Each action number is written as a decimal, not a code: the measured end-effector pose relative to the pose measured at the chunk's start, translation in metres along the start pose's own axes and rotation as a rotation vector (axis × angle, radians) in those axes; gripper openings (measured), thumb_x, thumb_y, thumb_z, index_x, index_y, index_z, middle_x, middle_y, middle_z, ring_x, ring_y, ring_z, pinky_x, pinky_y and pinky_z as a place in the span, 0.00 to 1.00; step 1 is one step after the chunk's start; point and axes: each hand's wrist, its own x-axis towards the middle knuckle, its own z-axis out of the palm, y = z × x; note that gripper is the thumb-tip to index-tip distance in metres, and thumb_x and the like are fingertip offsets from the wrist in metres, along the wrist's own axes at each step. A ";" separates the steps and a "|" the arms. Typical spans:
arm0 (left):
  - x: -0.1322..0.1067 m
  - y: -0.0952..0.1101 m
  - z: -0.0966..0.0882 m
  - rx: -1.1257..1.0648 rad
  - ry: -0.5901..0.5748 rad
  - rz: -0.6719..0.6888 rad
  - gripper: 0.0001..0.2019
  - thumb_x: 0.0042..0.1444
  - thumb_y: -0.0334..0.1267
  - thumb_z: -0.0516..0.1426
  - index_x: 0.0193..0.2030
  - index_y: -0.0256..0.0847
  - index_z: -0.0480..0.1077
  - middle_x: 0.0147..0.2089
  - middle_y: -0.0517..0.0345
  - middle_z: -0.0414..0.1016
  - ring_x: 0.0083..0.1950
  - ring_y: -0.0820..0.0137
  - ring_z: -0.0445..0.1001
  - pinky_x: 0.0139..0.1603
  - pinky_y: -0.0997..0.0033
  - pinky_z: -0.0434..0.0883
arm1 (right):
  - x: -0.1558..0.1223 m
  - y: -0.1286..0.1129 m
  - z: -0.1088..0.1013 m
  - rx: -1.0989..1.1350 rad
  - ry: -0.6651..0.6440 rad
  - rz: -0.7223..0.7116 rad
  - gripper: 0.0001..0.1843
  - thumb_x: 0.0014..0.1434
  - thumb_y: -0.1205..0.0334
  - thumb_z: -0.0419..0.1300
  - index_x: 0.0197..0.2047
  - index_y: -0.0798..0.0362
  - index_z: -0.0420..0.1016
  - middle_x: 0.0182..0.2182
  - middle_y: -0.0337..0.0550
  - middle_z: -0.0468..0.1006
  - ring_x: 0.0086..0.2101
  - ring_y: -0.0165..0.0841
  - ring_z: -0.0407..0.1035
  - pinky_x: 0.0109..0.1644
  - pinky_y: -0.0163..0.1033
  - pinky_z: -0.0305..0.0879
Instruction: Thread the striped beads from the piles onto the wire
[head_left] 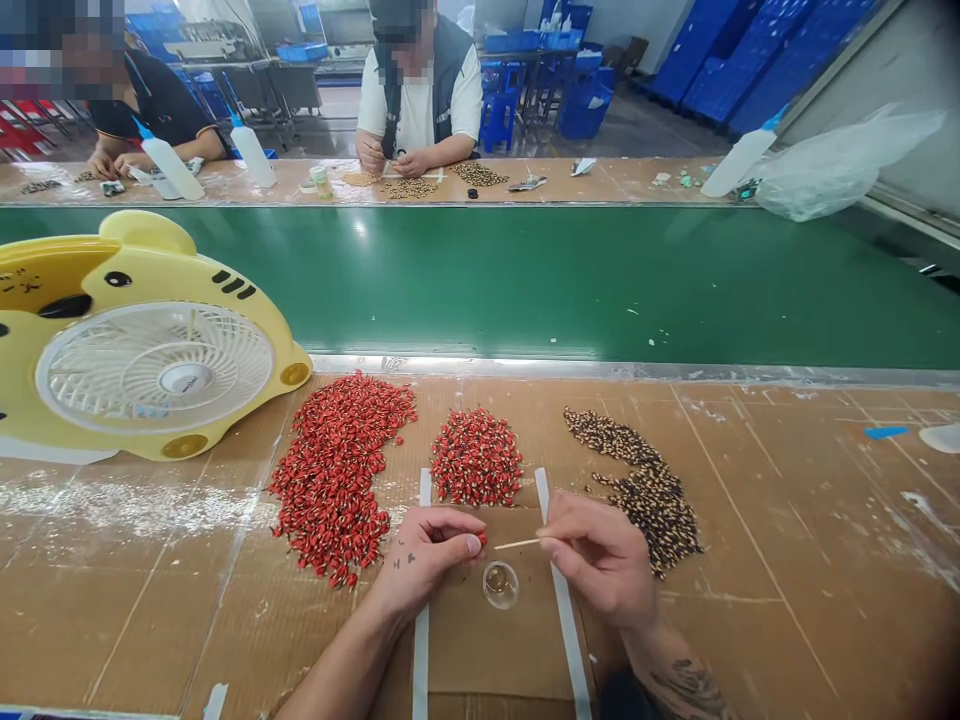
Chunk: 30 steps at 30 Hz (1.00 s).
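Note:
My left hand (pixel 435 555) pinches a small red piece (pixel 481 538) between thumb and fingertips. A thin wooden stick, like a toothpick (pixel 517 544), is gripped in my right hand (pixel 600 555), its tip pointing left and close to the red piece. Just below both hands sits a small clear round cup (pixel 500 584) with a little clear content. Beyond my hands lies a small heap of red and dark pieces (pixel 477 456). A larger heap of red pieces (pixel 337 470) is to the left, and a curved heap of black-and-gold pieces (pixel 660 500) to the right.
A yellow animal-shaped fan (pixel 289 335) stands at the left. Two white tape strips (pixel 421 640) flank the cardboard work area. Past the table edge runs a green belt (pixel 465 280). Across it, two people work beside white squeeze bottles (pixel 253 155) and a plastic bag (pixel 817 180).

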 end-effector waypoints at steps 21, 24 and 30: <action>-0.001 0.002 0.004 0.161 0.030 0.052 0.06 0.45 0.34 0.69 0.32 0.36 0.82 0.26 0.57 0.80 0.27 0.74 0.72 0.30 0.77 0.65 | 0.000 0.001 0.012 -0.243 -0.052 0.008 0.13 0.62 0.66 0.57 0.25 0.53 0.65 0.21 0.35 0.64 0.24 0.28 0.60 0.30 0.34 0.54; -0.001 0.004 0.005 0.184 0.036 0.054 0.06 0.45 0.34 0.69 0.31 0.36 0.81 0.26 0.58 0.79 0.26 0.75 0.71 0.29 0.78 0.64 | -0.003 0.003 0.010 -0.249 -0.065 0.051 0.15 0.63 0.64 0.56 0.25 0.52 0.62 0.22 0.34 0.62 0.24 0.28 0.58 0.30 0.34 0.53; -0.002 0.007 0.005 0.153 0.042 0.062 0.06 0.45 0.33 0.68 0.32 0.36 0.80 0.27 0.58 0.80 0.28 0.74 0.74 0.32 0.77 0.67 | 0.000 0.002 0.000 -0.189 -0.142 0.072 0.18 0.65 0.60 0.53 0.23 0.52 0.58 0.21 0.33 0.59 0.23 0.28 0.56 0.29 0.34 0.51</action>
